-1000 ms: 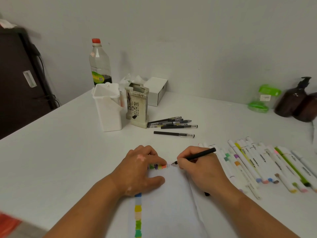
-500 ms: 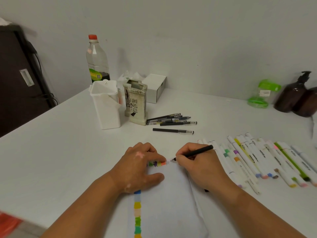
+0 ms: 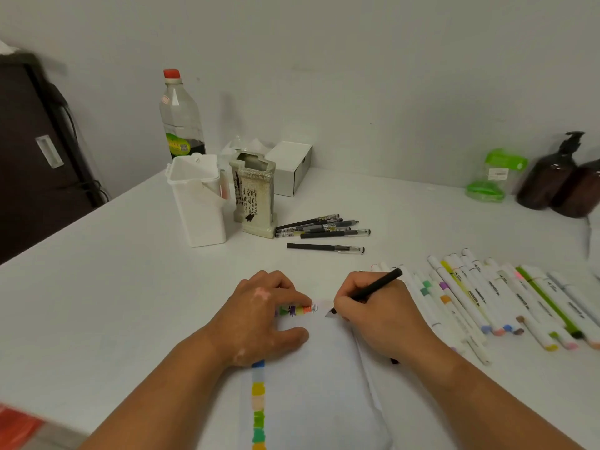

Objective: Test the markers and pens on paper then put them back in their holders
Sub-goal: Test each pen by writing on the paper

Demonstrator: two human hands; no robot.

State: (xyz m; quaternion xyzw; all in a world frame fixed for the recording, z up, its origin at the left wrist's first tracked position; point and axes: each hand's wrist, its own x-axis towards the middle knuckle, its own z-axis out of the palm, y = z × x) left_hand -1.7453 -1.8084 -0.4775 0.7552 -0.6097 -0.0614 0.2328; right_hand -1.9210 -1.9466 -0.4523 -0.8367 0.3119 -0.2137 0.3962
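Observation:
My right hand (image 3: 380, 316) grips a black pen (image 3: 373, 289), its tip touching the top edge of the white paper (image 3: 318, 384). Colour swatches run down the paper's left edge and along its top, ending in a thin black scribble. My left hand (image 3: 259, 319) lies flat on the paper's top left corner. A white plastic holder (image 3: 198, 203) and a ceramic holder (image 3: 255, 196) with black writing stand at the back left. Several black pens (image 3: 323, 227) lie beside the ceramic holder. Many white markers (image 3: 487, 300) lie in a row to the right.
A clear bottle (image 3: 180, 118) with a red cap and a white box (image 3: 290, 167) stand behind the holders. A green-lidded jar (image 3: 493, 175) and brown pump bottles (image 3: 555, 177) are at the back right. Dark furniture (image 3: 29, 151) stands beyond the table's left edge.
The pen tip has shifted slightly right along the paper's top edge, leaving a small black scribble beside the orange swatch. My left hand stays pressed on the paper.

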